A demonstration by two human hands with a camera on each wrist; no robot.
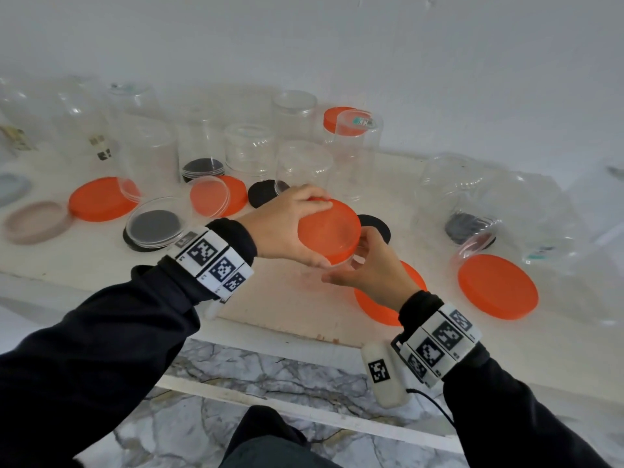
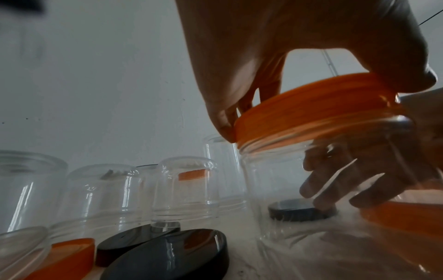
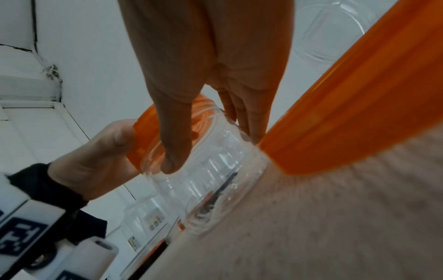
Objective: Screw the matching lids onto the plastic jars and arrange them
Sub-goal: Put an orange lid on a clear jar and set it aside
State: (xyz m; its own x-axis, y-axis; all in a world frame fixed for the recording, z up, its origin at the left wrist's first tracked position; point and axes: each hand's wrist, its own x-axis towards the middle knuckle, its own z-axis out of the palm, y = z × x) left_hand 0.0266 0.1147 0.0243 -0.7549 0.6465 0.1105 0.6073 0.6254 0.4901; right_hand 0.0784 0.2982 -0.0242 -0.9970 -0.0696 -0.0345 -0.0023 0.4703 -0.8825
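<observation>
- Gripping the orange lid (image 1: 329, 229) with my left hand (image 1: 287, 226), fingers curled round its rim; lid sits on top of the clear jar (image 2: 311, 170).
- Right hand (image 1: 374, 268) holds the jar body, thumb and fingers wrapped round it.
- Jar stands on the table (image 1: 287, 298), near the front edge, centre.
- Spare orange lid (image 1: 498, 287) lies flat to the right.
- Black lid (image 1: 374, 226) just behind the jar.
</observation>
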